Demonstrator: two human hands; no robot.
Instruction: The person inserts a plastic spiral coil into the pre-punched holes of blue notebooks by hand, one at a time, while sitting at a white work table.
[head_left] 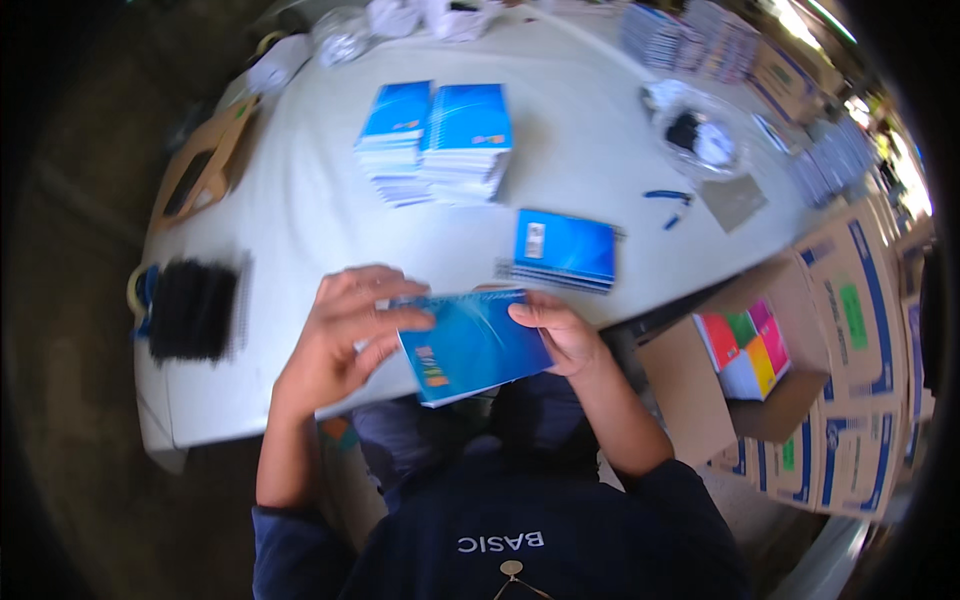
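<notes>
A blue notebook (478, 345) is held tilted above my lap, at the table's near edge. My right hand (563, 335) grips its upper right corner, thumb on the cover and the other fingers hidden beneath. At the upper left corner, my left hand (350, 335) has its fingers curved and apart, with a fingertip over the cover's edge; it is slightly blurred. Just beyond my right hand, a few spiral-bound blue notebooks (565, 248) lie stacked. Farther back stand two taller piles of blue notebooks, a left pile (395, 120) and a right pile (468, 125).
A bundle of black spiral coils (195, 310) lies at the table's left. Blue-handled pliers (670, 205) rest on the right, near a clear plastic bag (695, 130). An open carton (690, 385) beside the table holds colourful notebooks (745, 350). Cartons (850, 300) stand at far right.
</notes>
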